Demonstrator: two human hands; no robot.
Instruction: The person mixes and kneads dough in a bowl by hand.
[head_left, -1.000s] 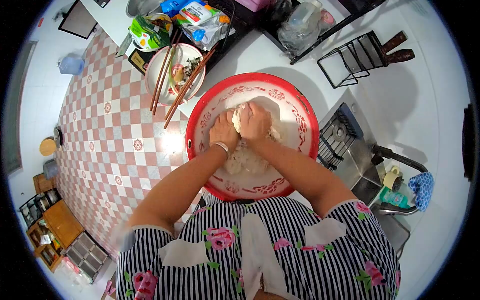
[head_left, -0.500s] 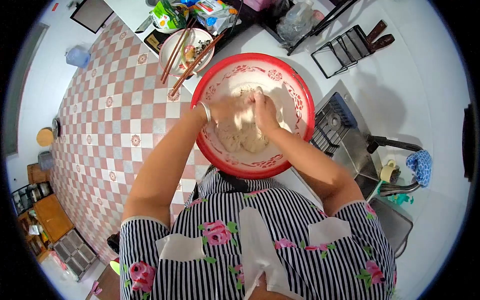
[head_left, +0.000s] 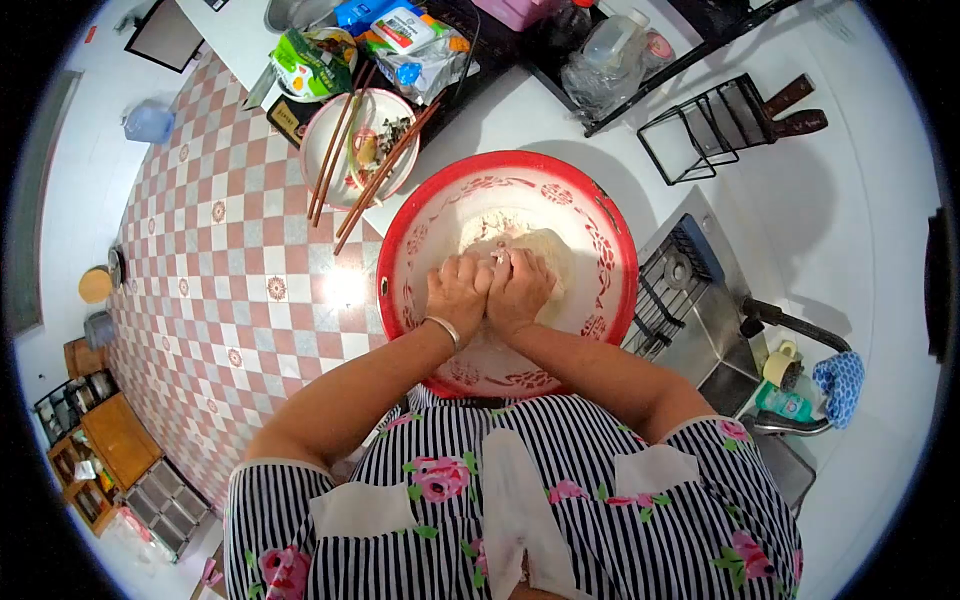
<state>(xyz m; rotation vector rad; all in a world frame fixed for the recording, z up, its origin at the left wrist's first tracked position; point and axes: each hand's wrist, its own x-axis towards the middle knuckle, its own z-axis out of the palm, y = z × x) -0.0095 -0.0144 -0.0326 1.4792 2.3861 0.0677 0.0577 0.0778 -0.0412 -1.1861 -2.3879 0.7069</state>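
A large white basin (head_left: 480, 172) with a red rim and red pattern holds a pale lump of dough (head_left: 549, 250) and loose flour. My left hand (head_left: 458, 294), with a bracelet at the wrist, presses on the near side of the dough, its fingers curled. Side by side with it, my right hand (head_left: 520, 288) bears on the dough too, fingers bent over it. The two thumbs meet in the middle. Both palms and the dough under them are hidden.
A bowl (head_left: 312, 150) with scallion and other food, chopsticks (head_left: 392, 168) across it, stands at the upper left beside packages (head_left: 310, 68). A knife rack (head_left: 715, 125) is at the upper right. Right of the basin are a gas burner (head_left: 678, 270) and a faucet (head_left: 800, 322).
Both hands have come together and moved down onto the dough; half a second ago they were apart and the left was blurred. The dough lump now lies farther up in the basin.
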